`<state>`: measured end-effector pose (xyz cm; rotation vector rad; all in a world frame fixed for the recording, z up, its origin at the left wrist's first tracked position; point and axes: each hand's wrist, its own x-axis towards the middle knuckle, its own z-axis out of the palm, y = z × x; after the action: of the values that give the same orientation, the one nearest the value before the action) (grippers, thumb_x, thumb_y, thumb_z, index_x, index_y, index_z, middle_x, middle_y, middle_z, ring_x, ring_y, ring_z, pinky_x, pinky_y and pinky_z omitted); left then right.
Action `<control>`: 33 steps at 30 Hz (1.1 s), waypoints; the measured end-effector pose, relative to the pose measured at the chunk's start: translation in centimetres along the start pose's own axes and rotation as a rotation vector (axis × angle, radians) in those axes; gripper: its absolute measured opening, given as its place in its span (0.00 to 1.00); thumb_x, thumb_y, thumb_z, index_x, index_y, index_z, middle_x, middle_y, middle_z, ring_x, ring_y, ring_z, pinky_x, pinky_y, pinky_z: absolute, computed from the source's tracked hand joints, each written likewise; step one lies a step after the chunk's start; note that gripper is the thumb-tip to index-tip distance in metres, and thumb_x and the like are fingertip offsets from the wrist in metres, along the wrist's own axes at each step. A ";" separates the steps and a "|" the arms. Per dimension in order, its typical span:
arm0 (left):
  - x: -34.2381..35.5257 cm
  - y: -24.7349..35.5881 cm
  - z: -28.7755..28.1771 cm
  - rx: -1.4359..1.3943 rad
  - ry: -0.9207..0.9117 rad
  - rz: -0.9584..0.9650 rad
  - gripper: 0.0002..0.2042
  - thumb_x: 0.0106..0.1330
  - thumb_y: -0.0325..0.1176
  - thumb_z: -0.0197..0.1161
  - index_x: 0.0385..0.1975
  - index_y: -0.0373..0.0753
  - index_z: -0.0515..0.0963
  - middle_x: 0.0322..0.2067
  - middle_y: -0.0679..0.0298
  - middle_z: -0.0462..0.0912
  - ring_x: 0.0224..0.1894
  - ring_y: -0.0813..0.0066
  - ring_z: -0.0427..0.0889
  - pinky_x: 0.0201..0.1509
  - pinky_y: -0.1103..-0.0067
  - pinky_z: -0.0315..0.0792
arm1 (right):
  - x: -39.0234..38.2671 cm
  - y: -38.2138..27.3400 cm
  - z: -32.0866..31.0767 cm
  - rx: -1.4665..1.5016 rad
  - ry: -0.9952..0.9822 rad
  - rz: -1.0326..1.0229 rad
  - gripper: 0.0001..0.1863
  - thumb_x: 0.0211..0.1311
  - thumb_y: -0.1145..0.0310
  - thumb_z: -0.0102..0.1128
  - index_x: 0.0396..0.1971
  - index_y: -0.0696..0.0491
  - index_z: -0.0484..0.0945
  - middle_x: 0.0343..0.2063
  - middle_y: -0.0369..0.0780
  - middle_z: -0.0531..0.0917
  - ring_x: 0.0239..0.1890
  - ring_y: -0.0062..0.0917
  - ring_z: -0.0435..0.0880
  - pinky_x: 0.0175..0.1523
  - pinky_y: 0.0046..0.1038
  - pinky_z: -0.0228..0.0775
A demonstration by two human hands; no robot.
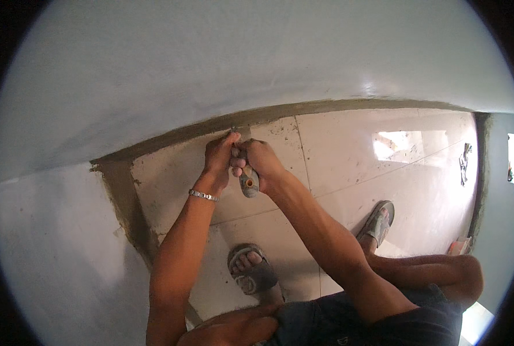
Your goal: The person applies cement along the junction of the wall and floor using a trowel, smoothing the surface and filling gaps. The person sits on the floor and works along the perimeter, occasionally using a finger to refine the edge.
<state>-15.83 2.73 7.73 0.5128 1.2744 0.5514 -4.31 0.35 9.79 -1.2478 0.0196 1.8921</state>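
Fingers [237, 172] of the right hand [261, 157] wrap tightly round a grey tool [249, 184].
Head view: two sandals [255, 269] [378, 221] stand well apart behind the hands, a dark scrap [464, 164] lies far right, and a reddish object [459, 247] sits near the corner; pale floor tiles [349, 155] (specked with grit) meet the pale wall [210, 63] along a rough grey-brown band [326, 106]; the tool's butt pokes from the fist toward the person, while the left hand [216, 157] bunches just beside its front end, its grip too hidden to tell.
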 end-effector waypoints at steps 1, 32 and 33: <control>0.0 0.1 -0.2 -0.004 -0.016 -0.021 0.17 0.63 0.47 0.68 0.41 0.39 0.78 0.31 0.67 0.77 0.18 0.82 0.73 0.14 0.81 0.63 | -0.3 0.1 -0.3 -0.015 -0.004 0.019 0.07 0.73 0.74 0.43 0.35 0.58 0.71 0.21 0.34 0.71 0.16 0.16 0.68 0.19 0.25 0.65; -0.2 -1.4 0.6 0.106 -0.022 0.035 0.19 0.63 0.50 0.68 0.37 0.39 0.77 0.25 0.69 0.75 0.18 0.80 0.73 0.15 0.82 0.63 | -1.4 0.2 -1.5 -0.025 -0.007 0.024 0.09 0.74 0.72 0.44 0.35 0.59 0.71 0.22 0.35 0.72 0.16 0.19 0.69 0.18 0.27 0.68; 0.3 -1.9 0.9 0.111 -0.022 0.045 0.19 0.63 0.50 0.68 0.38 0.39 0.78 0.26 0.68 0.76 0.18 0.80 0.73 0.15 0.81 0.63 | -2.1 -0.2 -2.1 -0.047 0.021 0.032 0.09 0.74 0.72 0.44 0.34 0.59 0.71 0.22 0.35 0.72 0.15 0.19 0.70 0.18 0.27 0.68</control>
<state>-14.70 1.39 6.50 0.6397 1.2803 0.5126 -2.31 -1.73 10.41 -1.3066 0.0066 1.9169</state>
